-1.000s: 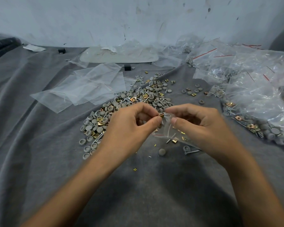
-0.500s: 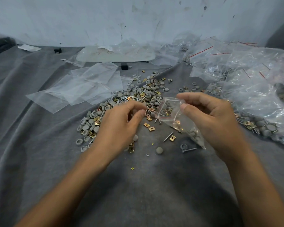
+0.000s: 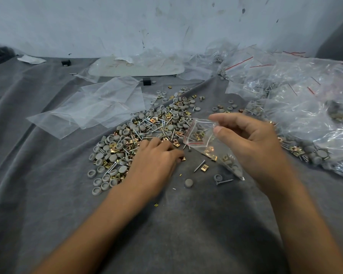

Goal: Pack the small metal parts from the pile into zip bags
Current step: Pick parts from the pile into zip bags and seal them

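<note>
**Fingertips lost in the pile, bag held at its mouth**

The left hand (image 3: 156,157) lies palm-down on the pile's (image 3: 147,133) near edge. Its bent fingertips are buried among round grey caps, square brass clips and thin screws, so whether they pinch anything cannot be told. At 3 o'clock from it, the right hand (image 3: 251,143) pinches the mouth of a clear, crinkled zip bag (image 3: 206,145), which is partly filled and sags towards 5 o'clock. Flat empty bags (image 3: 91,107) lie at 10 o'clock on the creased grey cloth (image 3: 48,194). Glossy packed bags (image 3: 305,107) at 2 o'clock run off the frame.
</note>
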Motion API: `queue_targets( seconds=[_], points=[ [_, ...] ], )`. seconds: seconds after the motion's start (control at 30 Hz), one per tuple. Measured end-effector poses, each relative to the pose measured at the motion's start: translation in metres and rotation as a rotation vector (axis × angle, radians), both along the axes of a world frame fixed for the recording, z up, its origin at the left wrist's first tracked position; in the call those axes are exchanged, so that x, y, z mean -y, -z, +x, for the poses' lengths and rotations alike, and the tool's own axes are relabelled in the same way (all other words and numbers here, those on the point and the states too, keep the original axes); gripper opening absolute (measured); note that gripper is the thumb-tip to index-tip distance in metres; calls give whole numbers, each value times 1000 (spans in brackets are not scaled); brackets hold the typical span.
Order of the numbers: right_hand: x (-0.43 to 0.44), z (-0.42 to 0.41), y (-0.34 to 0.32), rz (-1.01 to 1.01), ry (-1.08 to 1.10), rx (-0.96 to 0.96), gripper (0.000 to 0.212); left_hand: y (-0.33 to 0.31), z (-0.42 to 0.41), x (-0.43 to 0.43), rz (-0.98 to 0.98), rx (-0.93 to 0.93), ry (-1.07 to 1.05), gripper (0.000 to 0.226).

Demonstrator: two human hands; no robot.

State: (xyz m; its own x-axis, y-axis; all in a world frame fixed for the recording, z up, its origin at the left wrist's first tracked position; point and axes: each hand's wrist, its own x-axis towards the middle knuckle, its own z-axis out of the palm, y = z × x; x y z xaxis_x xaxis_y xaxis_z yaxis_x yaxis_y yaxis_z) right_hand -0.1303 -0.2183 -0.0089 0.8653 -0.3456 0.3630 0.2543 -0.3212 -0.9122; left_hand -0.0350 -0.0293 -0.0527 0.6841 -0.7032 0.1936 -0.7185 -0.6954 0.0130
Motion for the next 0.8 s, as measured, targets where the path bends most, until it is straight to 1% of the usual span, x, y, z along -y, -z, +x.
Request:
queue_targets(
  seconds=[0.07, 0.23, 0.3, 0.43, 0.53, 0.63, 0.8],
  points=[
    [-1, 0, -1, -7, -1, 0, 25, 0, -1, 1, -11, 2, 14, 32],
    [-2, -1, -1, -9, -1, -14, 24, -6, -3, -2, -142, -85, 34, 17],
    [-3, 0, -1, -7, -2, -18, 24, -12, 0, -7, -248, -136, 11, 13],
    [-4, 1, 0, -18, -31, -30, 25, -35, 3, -16, -552, -227, -34, 2],
    [-7, 2, 1, -16, -54, -33, 26, -50, -2, -20, -692, -288, 9, 4],
    [-11, 2, 1, -37, -64, -32, 27, -58, -11, -18, -695, -287, 51, 4],
    [-12, 1, 1, -46, -68, -32, 27, -57, -16, -14, -628, -293, 61, 6]
  ],
)
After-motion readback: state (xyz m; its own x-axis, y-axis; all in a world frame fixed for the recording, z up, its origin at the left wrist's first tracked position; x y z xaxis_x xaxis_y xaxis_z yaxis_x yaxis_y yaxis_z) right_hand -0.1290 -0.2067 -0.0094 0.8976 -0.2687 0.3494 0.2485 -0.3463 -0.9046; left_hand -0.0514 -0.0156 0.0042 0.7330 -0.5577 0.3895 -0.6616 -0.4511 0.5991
